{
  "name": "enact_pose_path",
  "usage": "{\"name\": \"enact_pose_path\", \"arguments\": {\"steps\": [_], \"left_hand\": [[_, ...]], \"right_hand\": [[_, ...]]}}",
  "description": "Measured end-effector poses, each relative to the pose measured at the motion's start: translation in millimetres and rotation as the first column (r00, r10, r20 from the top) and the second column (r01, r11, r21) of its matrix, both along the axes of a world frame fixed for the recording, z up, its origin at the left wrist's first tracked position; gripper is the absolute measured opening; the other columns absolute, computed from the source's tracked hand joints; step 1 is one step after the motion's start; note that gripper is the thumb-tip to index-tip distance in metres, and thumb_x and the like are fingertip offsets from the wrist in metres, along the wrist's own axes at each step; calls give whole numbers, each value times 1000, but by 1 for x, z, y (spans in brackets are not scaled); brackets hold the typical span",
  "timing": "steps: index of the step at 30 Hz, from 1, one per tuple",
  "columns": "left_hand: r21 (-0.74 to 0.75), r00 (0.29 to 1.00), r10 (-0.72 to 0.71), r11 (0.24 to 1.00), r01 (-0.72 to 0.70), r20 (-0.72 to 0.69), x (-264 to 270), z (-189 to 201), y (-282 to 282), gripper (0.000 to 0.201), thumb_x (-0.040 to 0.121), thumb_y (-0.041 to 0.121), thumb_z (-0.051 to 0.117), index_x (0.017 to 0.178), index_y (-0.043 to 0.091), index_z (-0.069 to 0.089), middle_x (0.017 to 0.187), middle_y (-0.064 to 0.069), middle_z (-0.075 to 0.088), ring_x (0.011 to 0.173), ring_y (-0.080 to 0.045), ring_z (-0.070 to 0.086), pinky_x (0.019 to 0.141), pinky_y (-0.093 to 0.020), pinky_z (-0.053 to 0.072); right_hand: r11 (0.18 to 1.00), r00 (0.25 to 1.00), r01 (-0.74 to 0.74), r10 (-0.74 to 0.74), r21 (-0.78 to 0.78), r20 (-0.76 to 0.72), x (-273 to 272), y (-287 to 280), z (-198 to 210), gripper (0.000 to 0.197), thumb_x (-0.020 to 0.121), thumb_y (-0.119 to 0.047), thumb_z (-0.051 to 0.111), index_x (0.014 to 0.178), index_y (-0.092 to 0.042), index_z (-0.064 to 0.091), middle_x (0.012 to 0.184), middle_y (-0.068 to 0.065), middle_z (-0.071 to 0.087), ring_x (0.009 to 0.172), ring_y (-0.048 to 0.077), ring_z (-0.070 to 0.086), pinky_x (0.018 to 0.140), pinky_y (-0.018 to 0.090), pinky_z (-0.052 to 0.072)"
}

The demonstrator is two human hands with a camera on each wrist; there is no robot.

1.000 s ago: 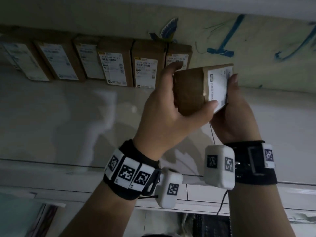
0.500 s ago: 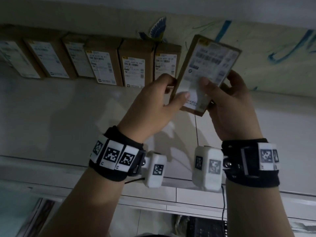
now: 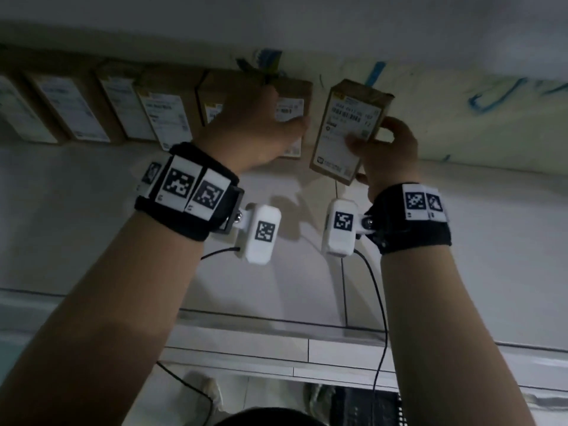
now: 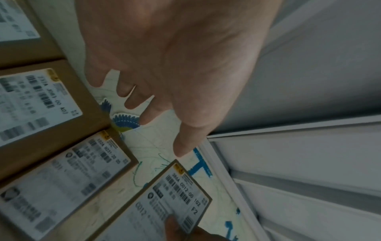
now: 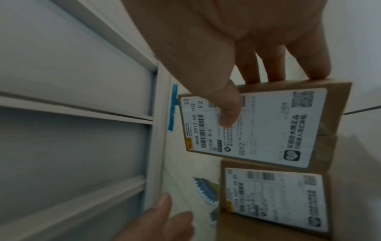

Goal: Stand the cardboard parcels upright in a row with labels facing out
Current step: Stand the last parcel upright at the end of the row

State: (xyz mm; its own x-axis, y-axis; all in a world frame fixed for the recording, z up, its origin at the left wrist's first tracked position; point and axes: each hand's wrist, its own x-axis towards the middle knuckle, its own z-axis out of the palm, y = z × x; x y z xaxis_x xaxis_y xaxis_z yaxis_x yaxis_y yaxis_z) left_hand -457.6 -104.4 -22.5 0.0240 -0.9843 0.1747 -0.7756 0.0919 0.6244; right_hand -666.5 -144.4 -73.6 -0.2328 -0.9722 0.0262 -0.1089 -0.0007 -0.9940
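My right hand (image 3: 384, 152) holds a cardboard parcel (image 3: 341, 130) upright, thumb on its white label (image 5: 257, 130) and fingers behind it. The label faces me. It hangs slightly tilted just right of a row of parcels (image 3: 159, 118) that stand against the wall with labels out. A narrow gap separates it from the row's last parcel (image 3: 292, 99). My left hand (image 3: 258, 127) reaches over that end of the row with straight, spread fingers (image 4: 132, 97) and holds nothing. Whether it touches the last parcel (image 4: 68, 179) I cannot tell.
The wall (image 3: 461, 118) behind the row carries blue scribbles and a blue bird sticker (image 4: 123, 120). The parcels stand on a pale tiled surface (image 3: 92, 226). A white framed panel (image 5: 82, 114) runs above the wall. Cables (image 3: 378, 287) hang from my wrist cameras.
My left hand let go of the parcel and moved left over the row's end. My right hand alone now carries the parcel, turned upright and closer to the wall.
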Motion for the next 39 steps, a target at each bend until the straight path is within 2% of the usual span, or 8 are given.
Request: {"name": "enact_pose_path", "arguments": {"steps": [3,8,13,25,31,33,36,39], "left_hand": [[-85,984,51,996,-37,170,5,6,-30,66,82,70,48,109,15,72,102,-6,75,93,-26,73,87,-44,63],[-176,912,204,973,-149,356,19,-12,-63,44,88,52,56,102,13,71,96,-5,71,92,-27,69,76,-36,49],[-236,923,176,967,-97,342,31,-18,-69,45,97,33,56,59,19,37,58,1,40,54,-19,41,62,-30,35],[-270,948,133,961,-53,289,38,-30,-68,36,95,16,51,62,19,36,60,1,40,50,-13,36,48,-27,25],[-227,963,59,974,2,263,51,-31,-72,24,82,14,44,58,13,45,56,-7,48,48,-22,41,52,-31,36],[-208,972,60,978,-12,226,51,-31,-73,26,79,13,39,69,5,61,66,-15,63,56,-32,57,56,-42,51],[-211,984,33,978,4,174,52,-31,-73,36,73,12,35,81,0,68,79,-23,70,69,-39,67,65,-48,59],[-202,987,15,979,17,158,53,-33,-71,27,72,12,34,73,3,59,72,-18,61,64,-29,56,60,-37,45]], "right_hand": [[999,995,-5,10,51,-104,7,-23,-3,58,88,-21,85,140,-22,60,127,5,75,107,27,74,83,50,67],[986,994,-45,60,159,-91,23,-54,-19,59,91,-21,81,143,-26,54,130,7,71,107,31,71,68,47,65],[981,988,-45,72,189,-139,29,-71,-22,52,98,-27,74,145,-27,52,127,5,69,102,29,69,79,51,65],[987,993,-44,59,152,-98,23,-98,-30,41,100,-17,72,136,-33,60,113,-2,75,85,12,70,67,38,62],[966,991,29,7,258,-135,22,-105,-44,41,98,-32,75,135,-20,63,123,8,73,97,25,73,83,46,66],[964,986,23,22,265,-166,27,-106,-47,37,100,-28,72,132,-15,59,118,7,68,90,24,69,77,46,67],[935,985,-25,83,354,-148,27,-109,-42,26,101,-29,70,115,-8,64,104,8,68,88,25,67,54,24,62],[920,994,-80,105,383,-43,19,-118,-41,26,85,-31,86,95,-10,75,103,11,78,103,35,76,87,45,66]]}}
